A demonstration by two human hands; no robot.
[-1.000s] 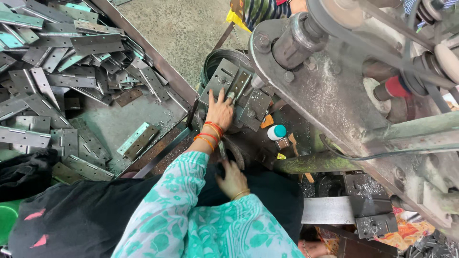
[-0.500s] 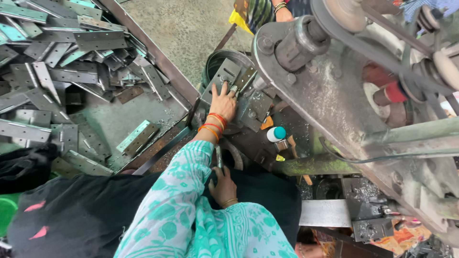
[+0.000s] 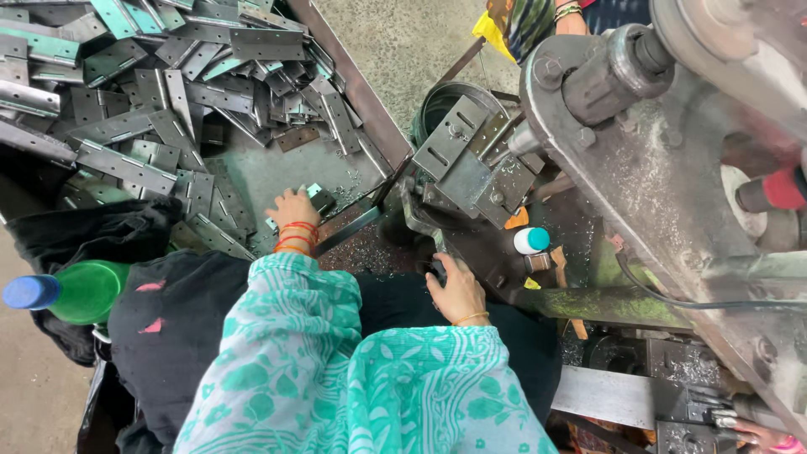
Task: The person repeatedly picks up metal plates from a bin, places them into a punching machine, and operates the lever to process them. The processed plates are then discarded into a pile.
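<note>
My left hand (image 3: 294,214), with red bangles at the wrist, reaches into the metal tray (image 3: 353,80) at the left. Its fingers curl over a small teal-coated metal plate (image 3: 317,193) at the near edge of a heap of grey hinge plates (image 3: 151,101). My right hand (image 3: 456,287) rests at the dark bed of the press machine (image 3: 588,143), just below the die block (image 3: 471,160). Its fingertips are hidden against the metal. Both arms wear teal floral sleeves.
A green bottle with a blue cap (image 3: 76,292) lies at the left on black cloth. A small white bottle with a teal cap (image 3: 531,240) stands on the press bed. Another person (image 3: 546,17) stands beyond the machine, and someone's hand (image 3: 761,435) shows at the bottom right.
My left hand has left the die block and swung left and down into the tray onto a small plate. My right hand has stayed by the press bed.
</note>
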